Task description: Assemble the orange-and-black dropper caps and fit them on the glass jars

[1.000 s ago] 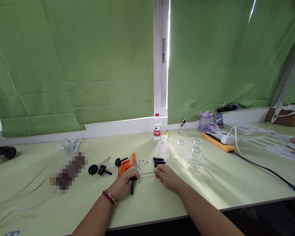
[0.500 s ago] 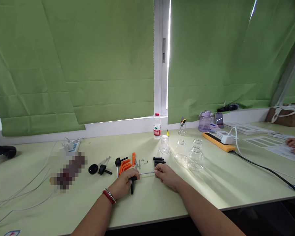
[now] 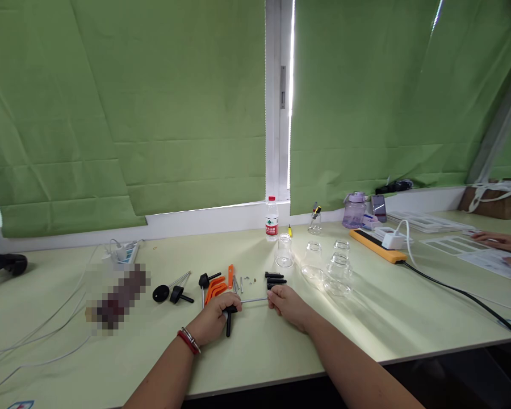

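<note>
Near the front edge of the table [image 3: 259, 363], the left hand [image 3: 215, 318] grips the rod [image 3: 254, 300] by its black head [image 3: 229, 319], probably to steady it; the right hand [image 3: 288, 307] pinches its other end. Orange parts [image 3: 216, 290] lie just beyond, seemingly for easy reach.

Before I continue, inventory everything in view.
Rod: one, silver, between left hand and right hand
Handle: one, black, in left hand
Knobbed parts: three, black, left of centre
Orange pieces: several, beyond left hand
Pins: several, silver, beside those
Ridged pieces: at least two, black, beyond right hand
Glasses: at least four, clear, right of centre
Glass with tools: one, clear, by sill
Bottle: one, clear, red-capped, by window
Jug: one, purple, back right
Phone: one, dark, beside jug
Power strips: two, orange-black right, white-blue left
Papers: several, white, far right
Blinds: at least two, green, behind
Table: one, pale green, beneath all
Co-worker's hands: two, far right
Own hands: two, bare, centre
</note>
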Demonstrator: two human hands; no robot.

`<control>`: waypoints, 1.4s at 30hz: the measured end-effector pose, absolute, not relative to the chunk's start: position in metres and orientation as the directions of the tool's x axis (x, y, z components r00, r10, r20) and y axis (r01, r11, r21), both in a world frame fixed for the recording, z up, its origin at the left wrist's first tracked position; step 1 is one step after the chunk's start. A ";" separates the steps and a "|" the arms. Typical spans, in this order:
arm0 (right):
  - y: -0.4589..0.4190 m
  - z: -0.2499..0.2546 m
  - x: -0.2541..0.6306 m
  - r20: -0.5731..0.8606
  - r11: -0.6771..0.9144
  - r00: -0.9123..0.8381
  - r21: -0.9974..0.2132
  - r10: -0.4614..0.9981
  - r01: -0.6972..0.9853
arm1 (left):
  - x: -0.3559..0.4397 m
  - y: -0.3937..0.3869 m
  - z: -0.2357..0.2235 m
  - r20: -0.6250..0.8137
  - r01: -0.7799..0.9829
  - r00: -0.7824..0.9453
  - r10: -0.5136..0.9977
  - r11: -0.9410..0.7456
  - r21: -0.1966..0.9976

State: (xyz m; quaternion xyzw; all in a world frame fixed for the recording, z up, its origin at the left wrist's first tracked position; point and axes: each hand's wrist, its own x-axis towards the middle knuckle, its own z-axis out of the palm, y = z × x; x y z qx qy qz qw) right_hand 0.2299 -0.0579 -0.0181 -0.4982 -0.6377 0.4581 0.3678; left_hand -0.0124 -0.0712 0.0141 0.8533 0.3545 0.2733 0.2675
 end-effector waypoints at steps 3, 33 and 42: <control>-0.058 -0.017 0.229 0.004 0.070 -0.232 -0.958 0.973 0.278 | -0.012 -0.072 0.014 0.276 0.459 0.600 0.751 -0.605 0.650; -0.054 -0.026 0.231 0.039 0.115 -0.282 -0.960 0.959 0.256 | -0.012 -0.071 0.013 0.290 0.429 0.597 0.748 -0.604 0.672; -0.051 -0.032 0.232 0.060 0.153 -0.237 -0.905 0.970 0.396 | -0.013 -0.072 0.013 0.298 0.421 0.603 0.740 -0.612 0.670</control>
